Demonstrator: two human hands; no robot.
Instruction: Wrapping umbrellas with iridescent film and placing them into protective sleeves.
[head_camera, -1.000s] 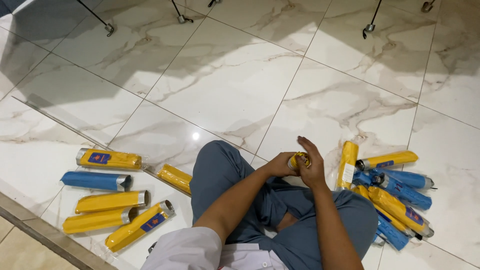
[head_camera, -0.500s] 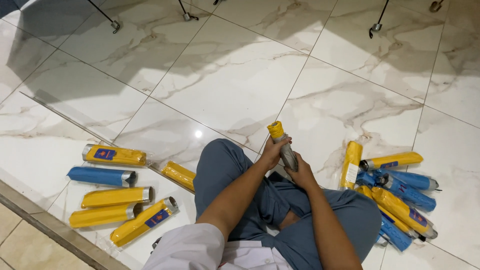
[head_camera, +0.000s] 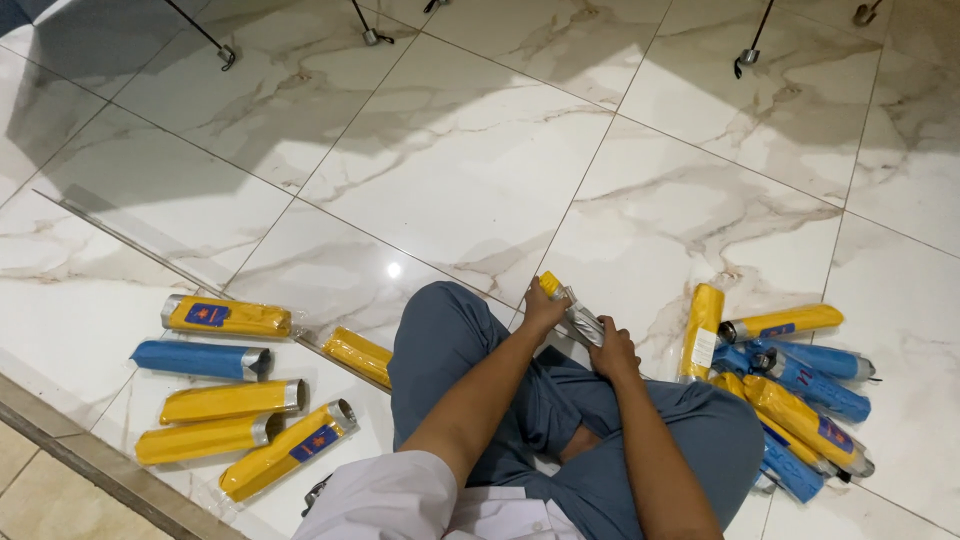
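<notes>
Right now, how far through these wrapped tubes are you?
Left side: six tubes lie apart from one another on the floor, looking handled. In hand: the left hand and right hand hold one yellow tube over the lap. Remaining: the jumbled yellow and blue pile on the right.

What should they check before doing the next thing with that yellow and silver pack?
1. Both hands on the pack: ok, left hand near the yellow end, right hand on the silver end.
2. Pack lifted off the floor: ok.
3. Pack open or sealed: cannot tell.
4. Sorted packs lying apart on the left: ok.
5. Right pile tidy: not ok, packs overlap.
</notes>
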